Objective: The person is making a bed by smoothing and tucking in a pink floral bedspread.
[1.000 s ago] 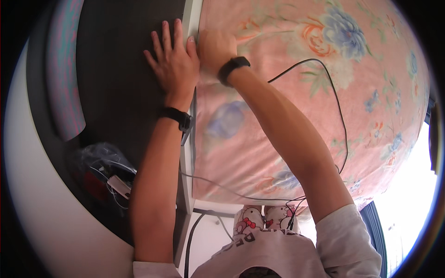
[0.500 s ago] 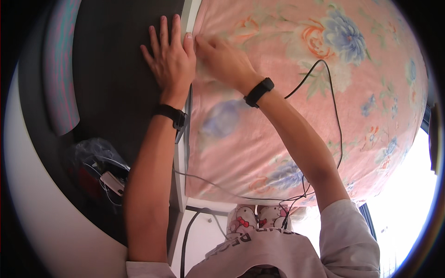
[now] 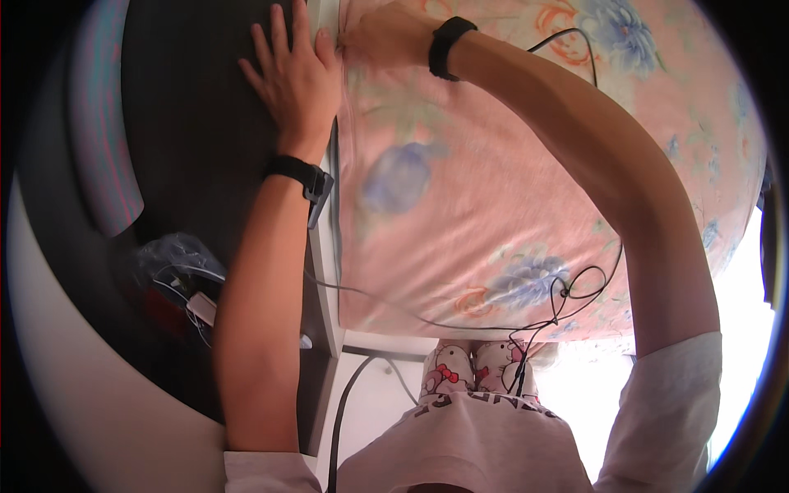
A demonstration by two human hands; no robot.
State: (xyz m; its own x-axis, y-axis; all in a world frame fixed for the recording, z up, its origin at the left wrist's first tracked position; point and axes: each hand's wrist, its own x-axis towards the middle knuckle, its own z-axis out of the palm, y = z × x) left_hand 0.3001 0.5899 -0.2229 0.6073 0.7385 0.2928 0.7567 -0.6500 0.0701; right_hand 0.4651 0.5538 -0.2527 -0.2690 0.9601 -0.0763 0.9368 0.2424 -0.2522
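My left hand (image 3: 308, 86) lies flat on a dark panel (image 3: 197, 123), its fingers spread and its thumb at the white edge strip (image 3: 326, 25). Beside it, my right hand (image 3: 386, 37) is bent in with curled fingers at the border of a pink floral bed sheet (image 3: 477, 181). Those fingers seem to pinch the cloth by the strip, though the tips are partly hidden and a little blurred. The sheet is stretched over a mattress, with soft wrinkles in it. Each wrist wears a black band.
A thin black cable (image 3: 567, 300) loops across the sheet and down over my lap. On the dark panel lie a clear plastic bag (image 3: 177, 251), a small pale device (image 3: 201, 309) with white cords, and a striped rolled piece (image 3: 99, 123). Bright light enters at the right.
Both hands have moved farther away along the sheet's border. My right elbow has swung outward and up, and the loose cable has shifted on the sheet.
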